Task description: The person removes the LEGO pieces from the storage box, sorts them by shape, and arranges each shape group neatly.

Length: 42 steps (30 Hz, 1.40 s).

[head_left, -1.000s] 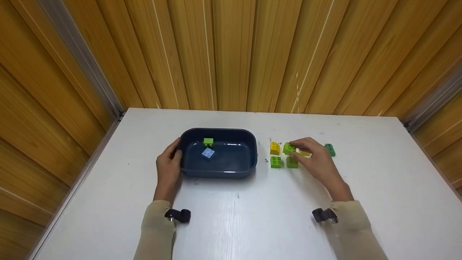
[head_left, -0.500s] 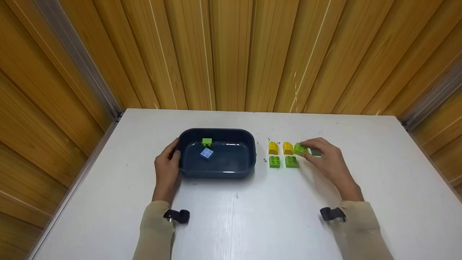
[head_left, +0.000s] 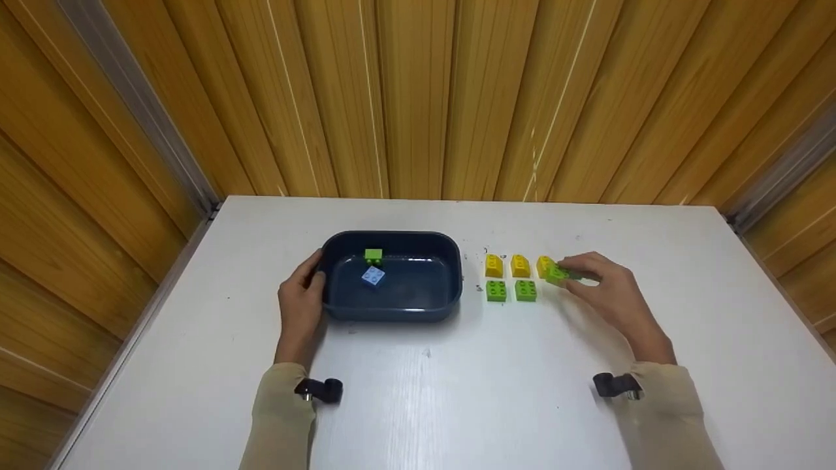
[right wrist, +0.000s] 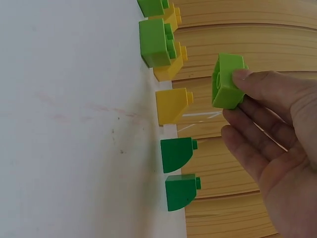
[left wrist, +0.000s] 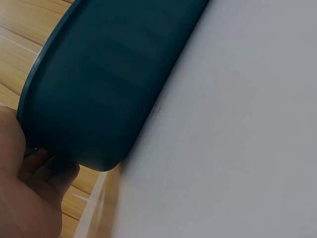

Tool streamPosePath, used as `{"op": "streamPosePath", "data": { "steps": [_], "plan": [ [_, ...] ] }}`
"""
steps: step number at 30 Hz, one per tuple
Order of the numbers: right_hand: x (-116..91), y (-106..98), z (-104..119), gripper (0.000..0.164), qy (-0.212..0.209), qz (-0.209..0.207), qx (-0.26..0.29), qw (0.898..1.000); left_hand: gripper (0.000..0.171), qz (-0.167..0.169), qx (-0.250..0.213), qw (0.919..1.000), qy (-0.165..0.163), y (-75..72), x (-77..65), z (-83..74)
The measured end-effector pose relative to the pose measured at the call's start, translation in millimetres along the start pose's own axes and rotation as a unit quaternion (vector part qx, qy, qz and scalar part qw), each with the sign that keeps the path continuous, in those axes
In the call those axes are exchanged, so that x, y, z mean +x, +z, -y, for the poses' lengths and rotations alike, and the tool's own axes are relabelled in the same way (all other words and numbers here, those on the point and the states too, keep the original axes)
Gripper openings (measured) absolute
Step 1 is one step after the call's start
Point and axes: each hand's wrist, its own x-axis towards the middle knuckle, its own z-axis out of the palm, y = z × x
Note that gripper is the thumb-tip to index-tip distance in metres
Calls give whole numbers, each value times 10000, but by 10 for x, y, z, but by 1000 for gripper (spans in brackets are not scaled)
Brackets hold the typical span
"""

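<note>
My left hand (head_left: 302,307) grips the left end of a dark blue rectangular dish (head_left: 392,314), its fingers curled against the outer wall in the left wrist view. A lime-green toy brick (head_left: 373,256) and a light blue one (head_left: 373,276) lie inside the dish. Between thumb and fingertips, my right hand (head_left: 610,287) pinches another lime-green toy brick (right wrist: 229,82), raised off the table with its hollow underside showing in the right wrist view. Below it, a yellow sloped brick (right wrist: 171,106) stands in a row with two dark green curved bricks (right wrist: 178,154), mostly hidden by the hand in the head view.
Right of the dish, two more yellow sloped bricks (head_left: 520,266) stand behind two lime-green bricks (head_left: 525,291). All rest on a white table (head_left: 424,405), with wood-look panels (head_left: 418,98) rising behind its far edge.
My right hand has carried the pinched lime-green brick to the right, past the yellow bricks, which now show. The left hand and the dish have stayed in place.
</note>
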Motion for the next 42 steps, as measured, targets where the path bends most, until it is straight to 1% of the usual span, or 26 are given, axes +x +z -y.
{"op": "streamPosePath", "data": {
  "steps": [5, 8, 11, 18, 23, 28, 32, 38, 42],
  "plan": [
    [-4, -17, -38, 33, -77, 85, -8, 9999, 42, 7, 42, 10000, -7, -8, -2, -11],
    [-3, 2, -72, 34, -157, 164, -27, 9997, 42, -13, 31, 10000, -23, -13, -6, -11],
    [-7, 26, -104, 33, -148, 257, 1, 9996, 42, -30, 7, 10000, 6, -19, -7, 0],
    [0, 72, -148, 32, -9, 486, 127, 9987, 42, -39, -26, 9999, 100, -12, -7, 23],
    [-3, 99, -157, 31, 145, 619, 93, 9979, 43, -11, -77, 10000, 12, -6, -13, 6],
    [0, 123, -172, 32, 400, 707, 51, 9967, 43, 2, -61, 10000, -32, -2, -21, -10],
    [2, 137, -194, 32, 549, 726, 1, 9959, 43, 7, -35, 10000, -33, 5, -16, -2],
    [-1, 150, -214, 32, 569, 691, -77, 9960, 43, -3, -20, 10000, -22, 6, -17, -7],
    [1, 150, -203, 33, 617, 743, -127, 9952, 42, 1, -39, 10000, -11, -3, -19, -13]
  ]
}}
